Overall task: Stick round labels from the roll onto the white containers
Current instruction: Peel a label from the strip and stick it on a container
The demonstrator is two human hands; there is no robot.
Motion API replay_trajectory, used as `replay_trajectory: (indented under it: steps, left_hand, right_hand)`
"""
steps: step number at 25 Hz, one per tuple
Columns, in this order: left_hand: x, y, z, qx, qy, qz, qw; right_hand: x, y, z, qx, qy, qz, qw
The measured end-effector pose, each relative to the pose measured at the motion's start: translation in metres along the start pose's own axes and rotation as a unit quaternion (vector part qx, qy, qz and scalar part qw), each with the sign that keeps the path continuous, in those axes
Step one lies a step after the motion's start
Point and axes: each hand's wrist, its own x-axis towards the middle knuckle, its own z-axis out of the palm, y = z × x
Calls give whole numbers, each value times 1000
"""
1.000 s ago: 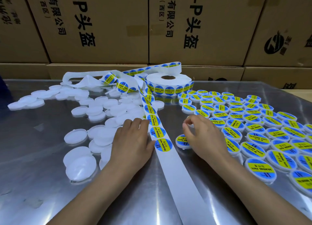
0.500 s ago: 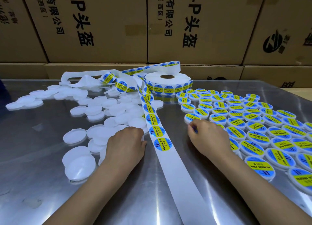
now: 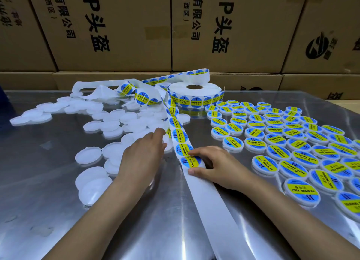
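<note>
Label strip point(image 3: 180, 140) lengthwise toward roll point(image 3: 194, 95)

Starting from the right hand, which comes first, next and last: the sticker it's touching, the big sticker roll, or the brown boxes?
From the right hand:
1. The sticker on the strip, right under its fingertips.
2. The sticker roll, farther back on the table, in the middle.
3. The brown boxes, stacked behind the table, farthest.

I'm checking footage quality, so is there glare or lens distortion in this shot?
Head view: overhead light streaks glare across the shiny metal table, strongest near the bottom edge; the wide-angle lens bows the brown cardboard boxes outward; the printed round labels stay readable.
</note>
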Motion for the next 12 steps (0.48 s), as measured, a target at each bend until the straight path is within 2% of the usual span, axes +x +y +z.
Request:
replay_trajectory:
  steps: [5, 8, 10, 12]
  left_hand:
    - [6, -7, -4, -39, 25, 6, 999]
    - [2, -5, 0, -185, 38, -7, 982]
    - [0, -4, 3, -246, 5, -45, 968]
    - [-1, -5, 6, -182, -34, -41, 982]
  right_hand:
    - [-2, -2, 0, -44, 38, 1, 998]
    - [-3, -4, -1, -45, 50, -1, 998]
    - [-2, -4, -2, -55, 44, -3, 997]
    - [-1, -2, -3, -65, 39, 3, 997]
